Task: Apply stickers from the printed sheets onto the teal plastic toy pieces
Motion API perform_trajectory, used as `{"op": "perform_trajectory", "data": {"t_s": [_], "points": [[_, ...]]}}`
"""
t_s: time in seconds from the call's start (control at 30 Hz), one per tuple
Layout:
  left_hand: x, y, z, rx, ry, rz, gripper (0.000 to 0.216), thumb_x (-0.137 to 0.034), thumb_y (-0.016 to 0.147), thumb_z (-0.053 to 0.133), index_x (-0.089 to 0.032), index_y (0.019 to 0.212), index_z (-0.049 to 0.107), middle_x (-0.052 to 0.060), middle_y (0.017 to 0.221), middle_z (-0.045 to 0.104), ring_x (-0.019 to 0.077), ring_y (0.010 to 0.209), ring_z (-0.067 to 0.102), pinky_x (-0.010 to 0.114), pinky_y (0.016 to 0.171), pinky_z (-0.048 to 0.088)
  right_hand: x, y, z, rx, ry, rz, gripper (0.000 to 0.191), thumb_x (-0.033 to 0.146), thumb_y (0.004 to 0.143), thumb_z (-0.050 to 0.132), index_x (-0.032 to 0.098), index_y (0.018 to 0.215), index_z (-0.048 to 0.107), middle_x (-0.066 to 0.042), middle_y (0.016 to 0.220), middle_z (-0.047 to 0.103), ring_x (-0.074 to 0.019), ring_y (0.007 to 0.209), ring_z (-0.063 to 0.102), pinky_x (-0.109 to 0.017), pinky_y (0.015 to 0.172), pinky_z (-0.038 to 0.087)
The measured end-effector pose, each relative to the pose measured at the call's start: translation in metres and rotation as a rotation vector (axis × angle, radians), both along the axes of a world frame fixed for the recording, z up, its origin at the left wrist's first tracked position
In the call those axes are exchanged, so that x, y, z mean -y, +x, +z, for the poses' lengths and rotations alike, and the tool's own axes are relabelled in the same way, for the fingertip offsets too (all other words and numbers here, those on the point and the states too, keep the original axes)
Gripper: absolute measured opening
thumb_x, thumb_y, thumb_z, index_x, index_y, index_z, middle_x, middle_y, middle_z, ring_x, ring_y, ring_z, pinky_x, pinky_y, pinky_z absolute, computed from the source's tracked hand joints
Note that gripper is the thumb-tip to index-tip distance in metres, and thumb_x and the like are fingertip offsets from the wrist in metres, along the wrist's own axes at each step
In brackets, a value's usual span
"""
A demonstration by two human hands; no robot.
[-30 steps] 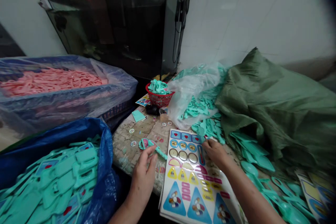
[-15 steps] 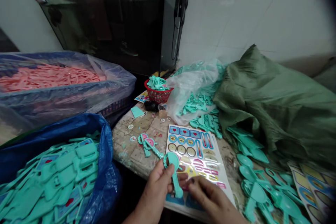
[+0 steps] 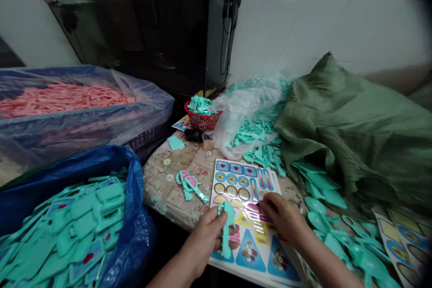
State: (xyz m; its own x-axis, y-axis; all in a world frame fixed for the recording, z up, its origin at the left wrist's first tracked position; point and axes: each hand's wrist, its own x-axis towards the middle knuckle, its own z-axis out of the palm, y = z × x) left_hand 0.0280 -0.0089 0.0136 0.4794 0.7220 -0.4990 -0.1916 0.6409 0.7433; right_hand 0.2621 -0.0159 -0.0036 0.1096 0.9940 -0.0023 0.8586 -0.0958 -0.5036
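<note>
My left hand (image 3: 206,234) holds a flat teal plastic toy piece (image 3: 227,229) with a round head and a narrow handle, gripped between thumb and fingers. Below it lies a sheet of stickers (image 3: 216,184) with hearts, dials, thermometers, fans and blue triangles. My right hand (image 3: 281,216) reaches onto this sheet, its fingertips pinched together at the edge of a pink fan sticker (image 3: 254,208). Whether the sticker's edge has lifted is too small to tell. Left of the sheet, a few teal pieces bearing pink fan stickers (image 3: 191,182) lie on the table (image 3: 158,171).
At left stand a blue bag (image 3: 133,175) of teal pieces and a plastic-lined crate (image 3: 148,103) of pink pieces. A red basket (image 3: 204,122), a clear bag (image 3: 226,132) and a green sack (image 3: 357,126) are at the back. Teal spoons (image 3: 366,256) lie at right.
My right hand has moved away from the teal piece, up and right to the fan stickers on the sheet. My left hand has shifted slightly right and down, still holding the piece.
</note>
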Motion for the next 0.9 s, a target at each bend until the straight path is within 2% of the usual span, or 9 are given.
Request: {"op": "perform_trajectory", "data": {"t_s": [0.23,0.47,0.63,0.77,0.9], "points": [[-0.003,0.001,-0.002,-0.064,-0.017,-0.058,0.038,-0.045,0.074,0.060,-0.019,0.101,0.055,0.008,0.092,0.066,0.0226,0.090,0.064,0.027,0.061,0.052,-0.003,-0.001,0.000,-0.021,-0.045,-0.005,0.019,0.039,0.082,0.046,0.024,0.073,0.051,0.000,0.071,0.061,-0.0181,0.065,0.055,-0.028,0.060,0.038],[-0.002,0.000,0.001,-0.071,0.000,-0.055,0.040,-0.046,0.072,0.062,-0.020,0.102,0.055,0.007,0.091,0.067,0.0217,0.088,0.065,0.028,0.063,0.052,-0.008,-0.007,0.007,-0.055,-0.052,-0.050,0.023,0.045,0.076,0.055,0.023,0.069,0.052,0.001,0.063,0.061,-0.0159,0.059,0.053,-0.025,0.054,0.035],[-0.001,0.002,0.001,-0.070,0.003,-0.021,0.045,-0.048,0.067,0.065,-0.021,0.102,0.055,0.007,0.098,0.065,0.0223,0.092,0.064,0.028,0.065,0.052,-0.016,-0.012,0.016,-0.108,-0.078,0.032,0.025,0.043,0.068,0.062,0.022,0.061,0.051,0.004,0.053,0.054,-0.0126,0.051,0.047,-0.023,0.047,0.032],[-0.001,0.001,0.000,-0.062,-0.003,-0.024,0.042,-0.047,0.067,0.065,-0.021,0.098,0.056,0.007,0.099,0.065,0.0230,0.091,0.064,0.030,0.066,0.052,-0.017,-0.003,0.015,-0.100,-0.022,0.049,0.021,0.040,0.077,0.049,0.022,0.067,0.050,0.003,0.057,0.054,-0.0132,0.054,0.047,-0.024,0.051,0.035],[-0.001,0.000,0.001,-0.057,0.002,-0.026,0.040,-0.045,0.070,0.064,-0.020,0.100,0.056,0.008,0.099,0.065,0.0225,0.091,0.064,0.028,0.064,0.052,-0.012,0.006,0.005,-0.029,0.011,0.032,0.017,0.036,0.077,0.050,0.022,0.068,0.053,0.000,0.065,0.057,-0.0164,0.061,0.049,-0.028,0.058,0.036]]}}
